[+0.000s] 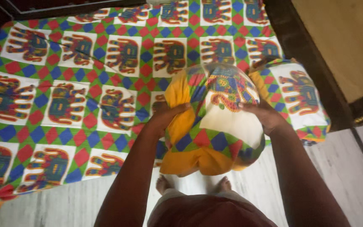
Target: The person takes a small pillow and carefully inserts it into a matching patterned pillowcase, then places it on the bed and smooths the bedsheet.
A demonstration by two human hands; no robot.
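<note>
A pillow (215, 122) in an elephant-print cover with a yellow border is held upright over the edge of the bed (64, 105). It is gripped at its sides by the left hand (167, 115) and the right hand (263, 114), fingers clamped on the fabric. A second pillow (299, 96) lies just behind.

Both arms are reaching up from the bottom of the frame toward its centre. The left hand (167, 117) is clenching its fingers tight, while the right hand (263, 115) is pressing with fingers curled.
</note>
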